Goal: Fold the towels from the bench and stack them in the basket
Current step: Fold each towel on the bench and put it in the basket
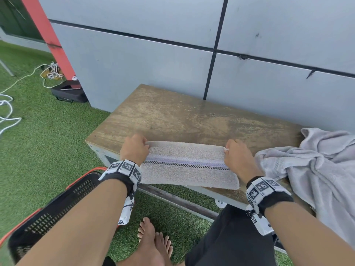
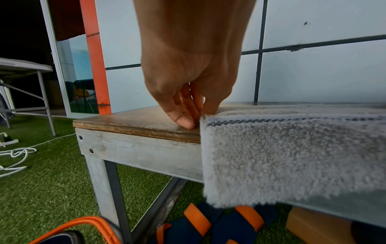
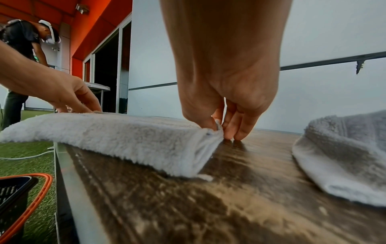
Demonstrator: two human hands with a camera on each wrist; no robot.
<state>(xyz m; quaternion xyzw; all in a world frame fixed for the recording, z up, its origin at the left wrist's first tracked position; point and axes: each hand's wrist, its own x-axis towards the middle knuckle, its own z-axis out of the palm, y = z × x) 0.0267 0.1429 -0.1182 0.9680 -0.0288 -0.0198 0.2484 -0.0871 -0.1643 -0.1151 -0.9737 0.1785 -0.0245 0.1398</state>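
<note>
While the folded towel (image 1: 189,166) is laid across the near edge of the bench (image 1: 172,116), its lower part hanging over that edge, its far left corner is pinched by the left hand (image 1: 134,148) and its far right corner by the right hand (image 1: 237,157), so each grip is closed on cloth. To the right of the folded towel, apart from it, a crumpled grey towel (image 1: 315,169) is heaped on the bench. On the grass (image 1: 48,143) to the left of the folded towel, below the bench's corner, the black basket (image 1: 51,215) with an orange rim is seen.
</note>
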